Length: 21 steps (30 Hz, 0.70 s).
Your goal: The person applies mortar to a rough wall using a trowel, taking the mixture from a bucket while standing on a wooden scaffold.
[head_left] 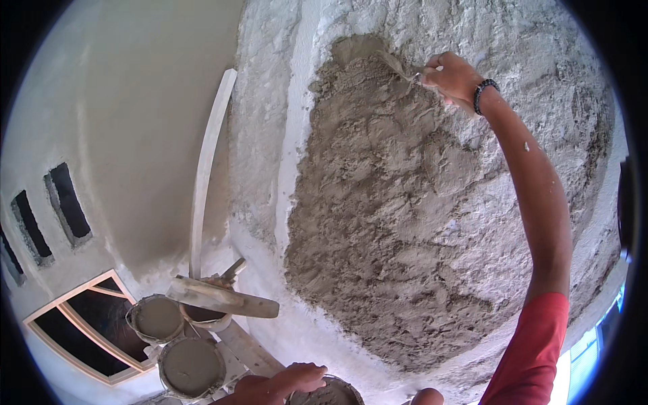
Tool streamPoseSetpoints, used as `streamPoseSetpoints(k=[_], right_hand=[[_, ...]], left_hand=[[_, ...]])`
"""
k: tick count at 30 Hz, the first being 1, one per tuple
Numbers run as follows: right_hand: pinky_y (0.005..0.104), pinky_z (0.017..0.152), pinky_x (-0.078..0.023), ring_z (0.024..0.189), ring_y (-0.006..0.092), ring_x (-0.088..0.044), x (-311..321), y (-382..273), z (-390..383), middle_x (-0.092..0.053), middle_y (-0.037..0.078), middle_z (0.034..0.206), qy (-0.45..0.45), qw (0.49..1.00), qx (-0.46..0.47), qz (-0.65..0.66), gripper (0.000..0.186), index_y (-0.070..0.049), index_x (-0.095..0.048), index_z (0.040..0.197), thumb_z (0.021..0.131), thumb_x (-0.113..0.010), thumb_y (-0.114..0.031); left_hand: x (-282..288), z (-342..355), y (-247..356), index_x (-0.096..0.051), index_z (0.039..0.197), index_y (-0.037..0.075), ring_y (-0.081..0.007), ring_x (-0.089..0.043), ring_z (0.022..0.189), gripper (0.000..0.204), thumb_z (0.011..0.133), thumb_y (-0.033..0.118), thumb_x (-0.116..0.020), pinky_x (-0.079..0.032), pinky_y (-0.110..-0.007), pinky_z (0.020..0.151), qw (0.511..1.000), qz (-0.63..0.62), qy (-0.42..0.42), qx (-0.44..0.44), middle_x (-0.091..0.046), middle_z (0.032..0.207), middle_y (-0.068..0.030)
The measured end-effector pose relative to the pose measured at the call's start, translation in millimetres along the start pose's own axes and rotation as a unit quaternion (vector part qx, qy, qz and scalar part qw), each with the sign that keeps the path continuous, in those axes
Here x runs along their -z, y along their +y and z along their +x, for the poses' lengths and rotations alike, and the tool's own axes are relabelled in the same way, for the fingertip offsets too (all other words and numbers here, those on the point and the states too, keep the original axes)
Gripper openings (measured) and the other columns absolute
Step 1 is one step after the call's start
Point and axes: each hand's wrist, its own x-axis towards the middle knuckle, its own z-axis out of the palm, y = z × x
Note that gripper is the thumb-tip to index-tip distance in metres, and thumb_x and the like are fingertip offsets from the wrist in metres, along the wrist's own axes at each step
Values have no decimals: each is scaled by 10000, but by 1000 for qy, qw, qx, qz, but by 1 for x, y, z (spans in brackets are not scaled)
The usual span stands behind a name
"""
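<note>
My right hand (453, 77) is raised high at the wall, closed around the handle of a trowel (398, 65). The trowel's blade touches the upper edge of a patch of wet grey-brown mortar (378, 196), rough and lumpy on the whitish wall. Low in the view, my left hand (302, 378) is closed at the rim of a mortar bucket (331, 393). Its fingertips are partly hidden, and the lower edge of the picture cuts off the bucket.
At lower left stand a mortar-filled bucket (192, 366) and another bucket (156, 317). A wooden float or board (226, 297) lies over a third container beside them. A long pale straightedge (211, 162) leans against the wall. Further left is a wooden window frame (84, 325).
</note>
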Motion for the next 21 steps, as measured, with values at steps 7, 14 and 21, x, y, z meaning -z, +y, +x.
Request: streamPoseSetpoints(k=[7, 14, 21], right_hand=[[281, 573, -558, 638, 124, -646, 62, -9, -11, -683, 124, 782, 142, 943, 119, -275, 247, -22, -657, 1060, 932, -555, -207], [234, 462, -527, 537, 126, -632, 107, -114, -45, -660, 64, 746, -98, 873, 300, 372, 186, -32, -601, 1037, 941, -593, -191], [197, 431, -512, 514, 92, -553, 43, -62, -7, -619, 84, 768, -106, 765, 378, 510, 380, 25, -509, 1165, 968, -545, -298]], left_hand=[[10, 5, 5, -584, 1107, 62, -382, -631, 999, 407, 905, 414, -550, -509, -485, 851, 1000, -16, -5, 13, -664, 1047, -192], [7, 10, -6, -548, 1159, 46, -412, -625, 1003, 443, 906, 410, -555, -498, -496, 846, 999, -26, -3, 42, -656, 1026, -247], [3, 5, -17, -580, 1082, 51, -390, -632, 991, 421, 892, 426, -562, -509, -460, 846, 998, -17, 34, 54, -666, 1003, -224]])
